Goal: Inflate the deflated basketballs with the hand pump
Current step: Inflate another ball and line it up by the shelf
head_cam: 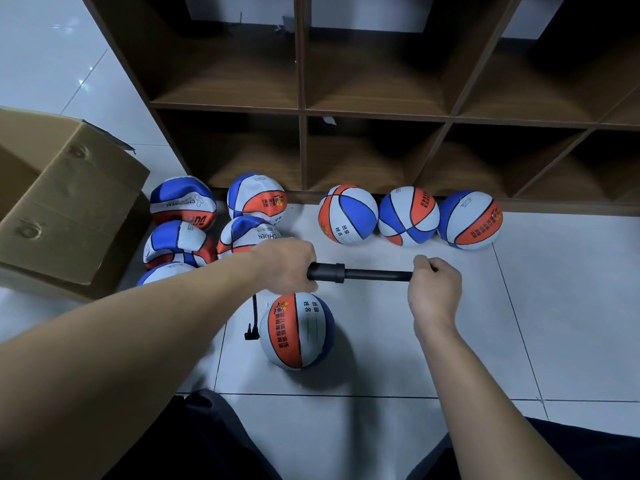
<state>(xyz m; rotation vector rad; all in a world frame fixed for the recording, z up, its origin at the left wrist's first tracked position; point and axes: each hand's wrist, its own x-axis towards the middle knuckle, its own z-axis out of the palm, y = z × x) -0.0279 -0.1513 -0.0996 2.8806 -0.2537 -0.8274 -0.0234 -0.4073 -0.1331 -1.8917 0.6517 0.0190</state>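
Shelf unit [374, 112]: one, wooden, open cubbies standing on the tiled floor [450, 341]; no count of cubbies, since the frame cuts them off. Cardboard box [69, 209]: one, open, at left. Balls: nine in view. Three round, firm-looking balls [408, 216] sit in a row against the shelf base at right. Five dented, slack balls [214, 223] are clustered beside the box, one of them only partly seen behind the left forearm. One ball [297, 332] lies on the floor just below the hands, with the hose [254, 317] hanging down to its left side. Pump [360, 273]: one, black, held level above that ball. Left hand [284, 265]: grip clenched round the pump barrel. Right hand [434, 289]: grip closed at the far end of the rod, grasping what I take to be the handle, itself hidden in the fist. Rod looks partly drawn out. Risks, as judgement: the ball is not braced, so a hard stroke may roll it and pull the needle fitting [251, 332] loose or bend it; whether the needle is seated in the valve I cannot tell. The hose hangs with a kink near the fitting, which could choke the airflow. Overfilling is possible with no gauge visible.
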